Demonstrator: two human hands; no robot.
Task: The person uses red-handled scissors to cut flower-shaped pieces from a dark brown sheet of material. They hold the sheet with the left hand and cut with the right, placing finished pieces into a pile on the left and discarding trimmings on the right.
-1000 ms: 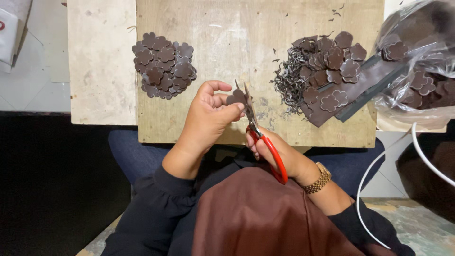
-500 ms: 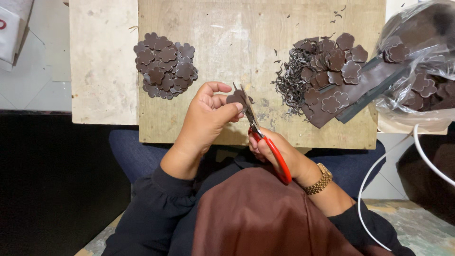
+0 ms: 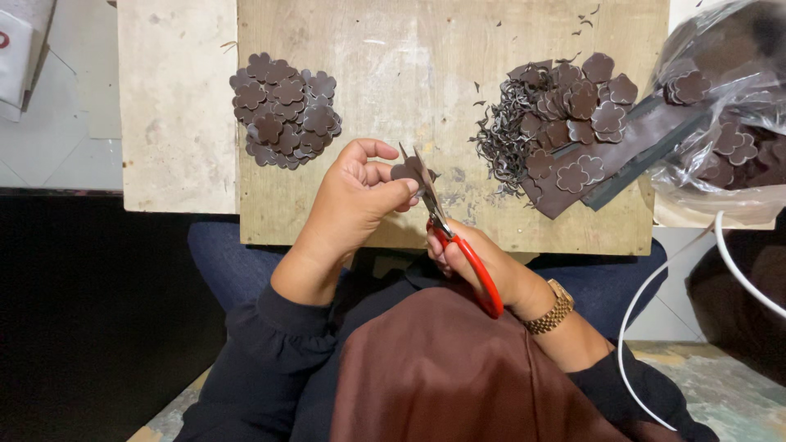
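1. Two hands work over a worn wooden board (image 3: pixel 409 65) that lies across the person's lap, its pale face scratched and stained.
2. The left hand (image 3: pixel 352 200) pinches a small dark brown flower piece (image 3: pixel 407 171) between thumb and fingertips, holding it just above the near part of the board.
3. The right hand (image 3: pixel 483 266) is closed around the red handles of the scissors (image 3: pixel 454 237); the blades stand slightly parted and meet the edge of the flower piece.
4. A tidy heap of flowers (image 3: pixel 282 110), all the same dark brown, sits on the board's far left.
5. To the right lies a looser pile of flowers (image 3: pixel 581 106), partly on dark strips (image 3: pixel 610 160) with flower outlines in them, and beside it a tangle of thin trimmings (image 3: pixel 501 135).
6. A clear plastic bag (image 3: pixel 720 90) with more brown pieces rests past the board's right edge.
7. A second, paler slab (image 3: pixel 176 106) adjoins the board on the left.
8. A white cable (image 3: pixel 655 295) curves over the floor at the right, and a gold watch (image 3: pixel 553 307) circles the right wrist.
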